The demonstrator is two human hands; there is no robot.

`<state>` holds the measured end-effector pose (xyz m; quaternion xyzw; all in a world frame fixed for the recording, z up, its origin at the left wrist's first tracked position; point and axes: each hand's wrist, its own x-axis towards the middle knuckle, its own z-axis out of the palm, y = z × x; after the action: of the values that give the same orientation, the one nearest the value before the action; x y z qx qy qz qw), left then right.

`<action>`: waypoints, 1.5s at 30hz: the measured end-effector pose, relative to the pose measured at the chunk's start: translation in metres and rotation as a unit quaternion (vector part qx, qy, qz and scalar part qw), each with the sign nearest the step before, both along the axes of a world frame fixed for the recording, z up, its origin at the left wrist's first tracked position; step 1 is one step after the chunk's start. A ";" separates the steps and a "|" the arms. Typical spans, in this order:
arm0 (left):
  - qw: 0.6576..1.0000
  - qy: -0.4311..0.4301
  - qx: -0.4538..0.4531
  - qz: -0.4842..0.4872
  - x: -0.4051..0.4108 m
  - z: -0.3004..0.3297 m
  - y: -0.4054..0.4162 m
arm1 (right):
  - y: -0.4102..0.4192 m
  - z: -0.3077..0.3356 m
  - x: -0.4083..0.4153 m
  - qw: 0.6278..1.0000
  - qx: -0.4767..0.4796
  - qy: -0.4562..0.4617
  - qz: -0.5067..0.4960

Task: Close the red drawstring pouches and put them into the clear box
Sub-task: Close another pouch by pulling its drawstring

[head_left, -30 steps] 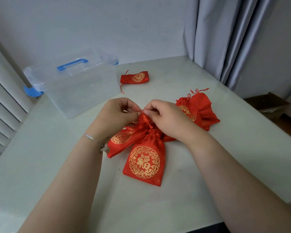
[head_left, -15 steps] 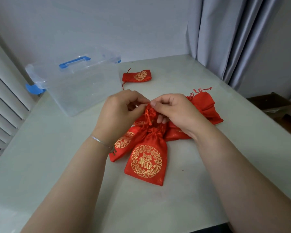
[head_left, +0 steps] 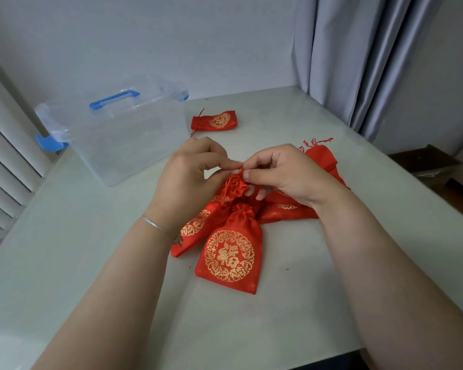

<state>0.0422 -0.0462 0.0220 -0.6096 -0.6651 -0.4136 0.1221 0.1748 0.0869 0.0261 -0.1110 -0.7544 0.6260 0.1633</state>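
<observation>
**Desk:** What are the hands doing?

**Me:** I see both hands raised over the pile. My left hand [head_left: 190, 180] and right hand [head_left: 284, 174] meet fingertip to fingertip, each pinching the red drawstring [head_left: 239, 170] at the gathered mouth of a pouch [head_left: 234, 186]. The other fingers of the right hand are loosely curled beneath the pinch; the left hand's are bent over its thumb.

**Desk:** Where is that pouch?

**Me:** Its bunched neck sits directly under the fingertips, between the 2 hands. Whether its mouth is fully cinched, I cannot tell.

**Desk:** And the others?

**Me:** Below the fingers, toward me, 1 pouch with a gold roundel [head_left: 229, 256] lies flat with its neck drawn in. Beside it, under my left wrist, another pouch [head_left: 195, 228] lies angled. More red pouches [head_left: 324, 161] lie behind and under my right hand. Beyond the fingertips, 1 small pouch [head_left: 215, 120] lies alone.

**Desk:** The box?

**Me:** The clear box [head_left: 123, 134], blue handle [head_left: 114, 98] on top, stands beyond my left-hand fingers on the table [head_left: 64, 249], well apart from the pile. A bracelet [head_left: 161, 228] circles my left wrist.
</observation>
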 end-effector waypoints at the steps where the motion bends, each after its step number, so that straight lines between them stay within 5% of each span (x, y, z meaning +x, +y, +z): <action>1: 1.000 0.004 0.001 0.001 0.001 0.000 0.000 | -0.001 0.000 -0.001 1.000 0.002 0.000 -0.006; 9: 0.987 0.132 0.010 0.092 0.004 -0.004 0.003 | -0.017 -0.010 -0.014 0.984 0.114 -0.014 -0.139; 13: 0.988 0.112 0.007 0.105 0.004 -0.004 0.002 | -0.016 -0.010 -0.014 0.978 0.124 -0.026 -0.166; 21: 0.997 -0.038 -0.005 0.062 0.006 -0.005 0.002 | -0.015 -0.007 -0.010 0.955 0.226 -0.037 -0.191; 25: 0.985 -0.166 0.020 0.051 0.001 0.003 -0.001 | -0.014 -0.005 -0.005 0.975 0.166 0.062 -0.132; 28: 0.968 -0.241 0.052 0.037 0.001 0.009 -0.003 | -0.016 -0.006 -0.006 0.979 0.180 0.027 -0.090; 34: 0.928 -0.360 0.083 0.042 0.002 0.010 -0.001 | -0.019 -0.011 -0.019 0.964 0.060 0.145 -0.214; 37: 0.931 -0.348 0.050 0.097 -0.008 0.002 0.001 | -0.006 -0.022 -0.025 0.961 0.083 0.004 -0.264; 40: 0.931 -0.337 0.018 0.140 -0.019 -0.008 0.003 | 0.001 -0.028 -0.028 0.923 0.244 -0.178 -0.240; 45: 0.933 -0.315 0.020 0.173 -0.032 -0.019 0.005 | 0.004 0.008 -0.032 0.882 0.360 -0.162 -0.257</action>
<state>0.0105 -0.0415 0.0028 -0.3208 -0.7563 -0.5700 -0.0125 0.1425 0.0906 0.0342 -0.3345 -0.8888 0.2202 0.2229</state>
